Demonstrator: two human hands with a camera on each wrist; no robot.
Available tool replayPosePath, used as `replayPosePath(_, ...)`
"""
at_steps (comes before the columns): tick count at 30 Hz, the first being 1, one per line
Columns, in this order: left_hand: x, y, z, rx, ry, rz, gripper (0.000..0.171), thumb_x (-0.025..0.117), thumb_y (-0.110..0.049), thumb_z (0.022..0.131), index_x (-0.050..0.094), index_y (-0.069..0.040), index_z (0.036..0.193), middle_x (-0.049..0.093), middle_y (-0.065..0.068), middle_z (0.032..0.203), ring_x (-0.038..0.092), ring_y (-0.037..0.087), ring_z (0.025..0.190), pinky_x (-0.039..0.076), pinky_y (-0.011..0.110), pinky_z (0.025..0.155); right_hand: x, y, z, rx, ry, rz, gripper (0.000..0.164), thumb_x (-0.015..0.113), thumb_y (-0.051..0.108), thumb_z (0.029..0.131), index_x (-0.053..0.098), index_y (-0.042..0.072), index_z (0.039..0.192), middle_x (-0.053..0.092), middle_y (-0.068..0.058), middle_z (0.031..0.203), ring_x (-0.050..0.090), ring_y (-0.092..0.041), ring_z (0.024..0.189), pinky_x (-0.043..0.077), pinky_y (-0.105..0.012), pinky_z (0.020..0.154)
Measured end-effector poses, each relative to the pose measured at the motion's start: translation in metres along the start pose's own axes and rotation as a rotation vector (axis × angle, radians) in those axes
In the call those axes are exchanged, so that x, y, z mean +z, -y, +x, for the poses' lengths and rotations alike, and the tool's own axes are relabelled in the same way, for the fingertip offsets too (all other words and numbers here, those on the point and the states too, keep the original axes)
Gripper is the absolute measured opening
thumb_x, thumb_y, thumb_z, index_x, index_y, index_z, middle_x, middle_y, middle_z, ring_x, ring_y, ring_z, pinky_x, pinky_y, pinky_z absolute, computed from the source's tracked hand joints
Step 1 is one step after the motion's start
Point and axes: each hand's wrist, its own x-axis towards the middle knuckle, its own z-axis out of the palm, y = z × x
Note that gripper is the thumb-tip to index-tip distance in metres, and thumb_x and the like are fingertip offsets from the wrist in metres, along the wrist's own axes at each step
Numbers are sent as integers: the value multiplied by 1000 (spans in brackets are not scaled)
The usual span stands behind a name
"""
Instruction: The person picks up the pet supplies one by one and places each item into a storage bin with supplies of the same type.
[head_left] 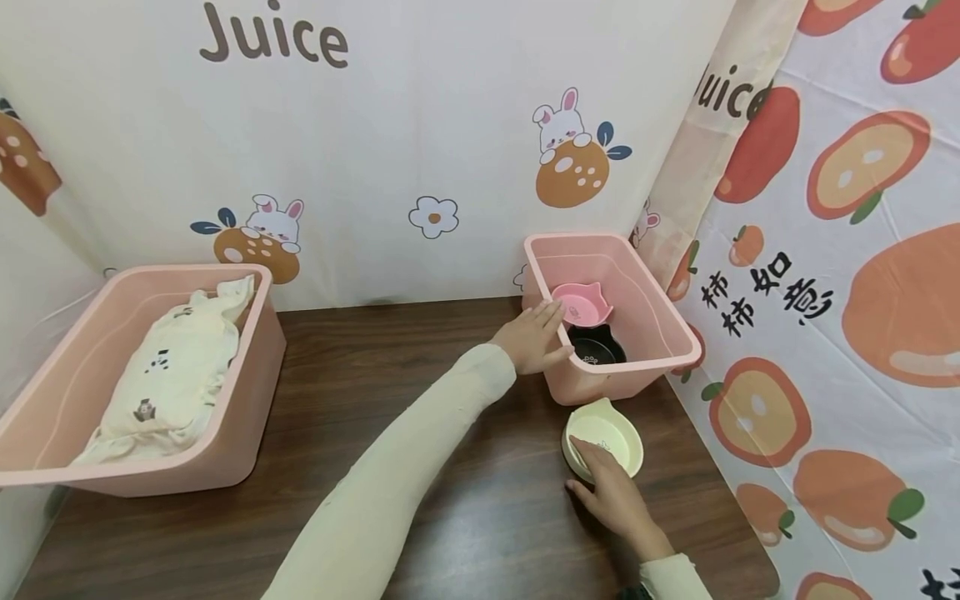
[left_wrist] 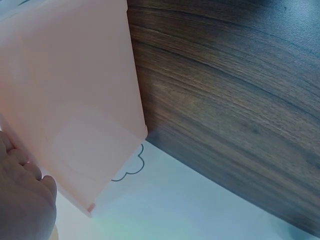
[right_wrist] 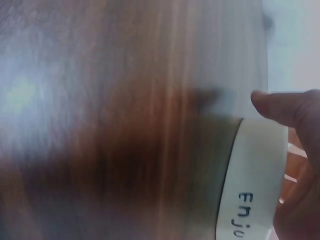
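My left hand (head_left: 529, 337) rests on the near-left rim of the right-hand pink bin (head_left: 654, 312), fingers extended along it. In the left wrist view, the bin's outer side (left_wrist: 75, 95) stands beside that hand (left_wrist: 25, 200). Within the bin are a pink cat-eared bowl (head_left: 579, 306) and a black one (head_left: 596, 345). A pale yellow cat-eared bowl (head_left: 618, 437) sits on the table just in front of the bin. My right hand (head_left: 611, 496) reaches over its near-left rim, thumb held apart from it. The right wrist view shows dark lettering on the bowl's side (right_wrist: 255, 175).
A larger pink bin (head_left: 258, 392) stands at the left, with a cream printed pillow-like cloth item (head_left: 168, 367) lying in it. Both bins are on a dark wooden table (head_left: 480, 500). Printed fabric hangs behind the table and along its right edge.
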Motion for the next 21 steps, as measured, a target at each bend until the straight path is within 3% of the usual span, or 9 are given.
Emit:
replayPosePath(9, 2, 0, 1, -2, -4, -7, 76, 27, -57, 99, 8, -10, 155, 7, 5, 162, 3, 20, 148, 13, 34, 119, 8, 2, 3, -14, -144, -92, 64, 84, -2, 65, 64, 5, 125, 65, -15, 114, 60, -37, 104, 50, -51, 87)
replayPosePath(16, 3, 0, 1, 0, -14, -12, 76, 27, -57, 99, 9, -10, 155, 8, 5, 162, 4, 20, 148, 14, 35, 119, 8, 0, 3, -35, -164, -128, 64, 85, -4, 61, 67, 6, 121, 65, -13, 108, 60, -34, 93, 52, -46, 76)
replayPosePath(21, 2, 1, 1, 1, -11, -8, 76, 27, -57, 99, 9, -9, 155, 8, 6, 162, 4, 20, 148, 14, 35, 119, 8, 2, 3, -20, -169, -164, 63, 86, -2, 60, 69, 9, 120, 59, -3, 87, 57, -21, 74, 49, -37, 61)
